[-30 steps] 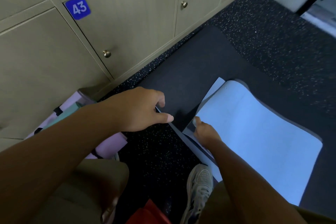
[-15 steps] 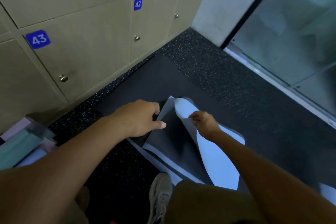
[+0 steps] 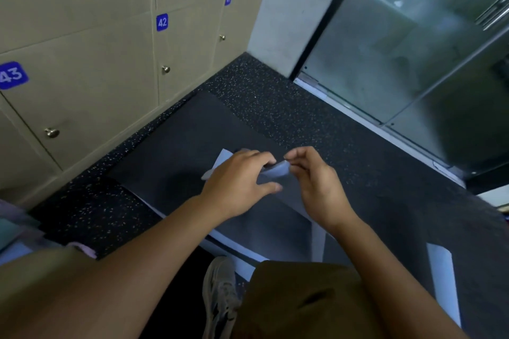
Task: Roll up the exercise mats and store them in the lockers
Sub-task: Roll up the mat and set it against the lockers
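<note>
A thin mat with a light blue face and a dark grey back [image 3: 278,221] lies folded over on a larger dark mat [image 3: 192,135] on the floor. Its leading edge [image 3: 276,170] is curled up between my hands. My left hand [image 3: 239,183] lies over that curl with the fingers bent round it. My right hand [image 3: 314,181] pinches the same edge from the right with thumb and fingertips. Beige lockers [image 3: 91,85] numbered 43, 42 and 41 stand shut along the left wall.
Speckled black rubber floor [image 3: 275,102] surrounds the mats. A glass door with a metal threshold [image 3: 366,115] runs along the right. Pale purple and teal mats [image 3: 16,231] lie at the far left. My shoe [image 3: 220,292] and knee are at the bottom.
The view has lifted and swung right. Both hands have moved forward along the blue mat, and its folded-over edge has tightened into a small curl between them.
</note>
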Demonstrator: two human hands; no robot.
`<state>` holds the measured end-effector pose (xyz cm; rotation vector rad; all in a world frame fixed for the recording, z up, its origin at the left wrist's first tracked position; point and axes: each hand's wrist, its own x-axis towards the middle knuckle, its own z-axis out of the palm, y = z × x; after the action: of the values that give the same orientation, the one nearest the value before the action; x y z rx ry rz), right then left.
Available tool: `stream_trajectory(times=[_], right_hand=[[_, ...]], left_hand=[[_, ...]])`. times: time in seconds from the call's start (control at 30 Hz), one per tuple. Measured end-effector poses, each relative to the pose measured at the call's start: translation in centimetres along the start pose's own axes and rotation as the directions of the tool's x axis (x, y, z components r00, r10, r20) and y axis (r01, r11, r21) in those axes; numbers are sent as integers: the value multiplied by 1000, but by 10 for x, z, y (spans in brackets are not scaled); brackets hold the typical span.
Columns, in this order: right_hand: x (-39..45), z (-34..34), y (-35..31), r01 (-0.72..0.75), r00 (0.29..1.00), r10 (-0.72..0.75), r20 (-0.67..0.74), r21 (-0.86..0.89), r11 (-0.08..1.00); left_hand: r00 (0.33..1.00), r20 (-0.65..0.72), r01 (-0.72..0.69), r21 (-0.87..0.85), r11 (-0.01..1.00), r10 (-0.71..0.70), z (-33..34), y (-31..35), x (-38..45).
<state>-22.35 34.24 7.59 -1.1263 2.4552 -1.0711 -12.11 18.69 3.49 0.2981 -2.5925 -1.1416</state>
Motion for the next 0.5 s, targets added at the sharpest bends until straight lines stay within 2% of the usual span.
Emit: stream_trajectory(times=[0.07,0.2,0.3,0.37,0.43,0.5], right_hand=[[-3,0,-8,30,999,-30,-17,23,999],[0,4,-19,15,995,-11,-101,38,999],[7,7,-18,17,963,-44,-265,-102,995],[10,8,-20,52,928,-124,-350,-210,976],[10,14,-23,105,923,-184,-337,-239,965],[9,24,-27,87,974,-121,-193,-173,981]], left_hand=[[998,-60,-16,-10,1000,15,3,4,1],[979,-159,109,-104,989,-125,-6,0,6],[953,-198,200,-157,967,-229,-14,-7,8],[923,-247,239,-238,941,-296,-20,-12,12],[884,-285,260,-358,897,-370,-26,-17,16],[851,-304,258,-469,845,-428,-30,-21,20]])
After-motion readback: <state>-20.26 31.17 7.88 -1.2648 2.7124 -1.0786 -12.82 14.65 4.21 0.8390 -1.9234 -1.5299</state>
